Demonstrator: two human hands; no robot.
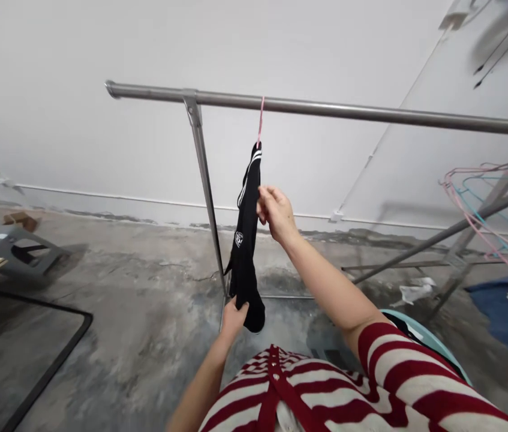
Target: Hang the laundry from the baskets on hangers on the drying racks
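A black garment (245, 240) with white stripes and a small white badge hangs from a pink hanger (260, 123) hooked on a grey metal rail (334, 110). My right hand (275, 211) pinches the garment's upper right edge, fingers closed on the cloth. My left hand (234, 318) grips the garment's lower end from below. Both arms reach out from a red-and-white striped top.
The rail's upright post (206, 186) stands just left of the garment. Pink and blue wire hangers (496, 210) bunch at the right. A teal basin rim (433, 345) sits by my right arm. A grey stool (20, 251) lies at the left on the bare concrete floor.
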